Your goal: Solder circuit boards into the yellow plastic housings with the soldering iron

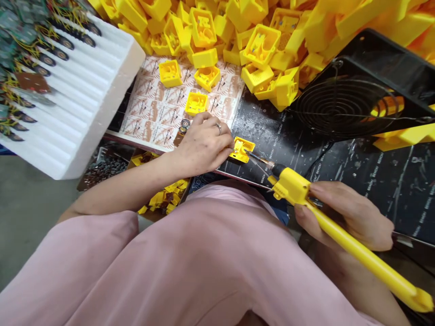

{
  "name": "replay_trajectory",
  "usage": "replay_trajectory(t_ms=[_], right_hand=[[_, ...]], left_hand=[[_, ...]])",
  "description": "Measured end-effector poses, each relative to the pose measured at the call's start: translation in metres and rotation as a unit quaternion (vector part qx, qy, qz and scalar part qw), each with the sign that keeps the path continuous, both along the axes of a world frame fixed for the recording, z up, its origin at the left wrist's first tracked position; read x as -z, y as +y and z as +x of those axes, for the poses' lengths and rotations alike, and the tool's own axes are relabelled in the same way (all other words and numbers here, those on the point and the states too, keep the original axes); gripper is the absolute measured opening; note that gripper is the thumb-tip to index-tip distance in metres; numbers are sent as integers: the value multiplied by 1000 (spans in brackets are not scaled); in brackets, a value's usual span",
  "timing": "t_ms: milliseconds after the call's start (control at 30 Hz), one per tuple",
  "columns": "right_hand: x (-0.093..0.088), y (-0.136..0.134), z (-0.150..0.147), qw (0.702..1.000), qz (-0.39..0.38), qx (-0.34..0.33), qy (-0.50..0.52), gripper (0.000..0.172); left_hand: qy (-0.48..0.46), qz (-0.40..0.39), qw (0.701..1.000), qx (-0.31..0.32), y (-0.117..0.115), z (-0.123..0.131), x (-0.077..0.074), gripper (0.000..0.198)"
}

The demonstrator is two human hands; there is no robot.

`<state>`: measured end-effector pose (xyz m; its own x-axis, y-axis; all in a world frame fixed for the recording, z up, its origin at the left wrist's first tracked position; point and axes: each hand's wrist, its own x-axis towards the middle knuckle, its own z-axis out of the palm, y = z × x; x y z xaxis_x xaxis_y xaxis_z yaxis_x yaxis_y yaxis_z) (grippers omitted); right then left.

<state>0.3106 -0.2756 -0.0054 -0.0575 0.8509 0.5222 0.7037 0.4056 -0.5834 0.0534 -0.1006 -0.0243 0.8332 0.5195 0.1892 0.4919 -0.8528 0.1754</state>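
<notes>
At a black desk [367, 176] with repeated white lettering and pale specks, above a grey floor [34, 203], works with both hands. Faces a big, jumbled heap of yellow cases [204, 27] across the far side. Has a black fan [343, 108] standing close by the heap at the right, partly hiding yellow pieces behind. Keeps a grooved white foam tray [112, 86] at the left, loaded with wired green parts and round black discs. Has a printed sheet [146, 99] spread under three separate yellow cases, and loose yellow pieces [173, 192] below the desk edge. Grips a yellow soldering tool [292, 185] in the right hand [353, 217], tip at a small yellow case [242, 149] near the desk's front edge. Curls the left hand [210, 142] against that case; cannot tell whether pinching anything.
</notes>
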Motion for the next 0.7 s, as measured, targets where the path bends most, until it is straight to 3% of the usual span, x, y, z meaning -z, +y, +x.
replay_trajectory(t_ms=[100,233,367,567,700], right_hand=[[-8,11,-3,997,33,-65,-19,33],[-15,21,-3,992,62,-94,-58,25],[-19,23,-4,988,42,-106,-104,16],[-16,20,-10,989,29,-110,-90,22],[-28,22,-12,986,-9,-118,-121,24]], left_hand=[[3,-8,1000,16,2,-1,-2,29],[-20,-3,999,38,3,-4,-3,30],[-6,22,999,38,4,-3,-2,31],[18,27,998,44,4,-1,-2,28],[53,25,998,27,2,2,-5,33]])
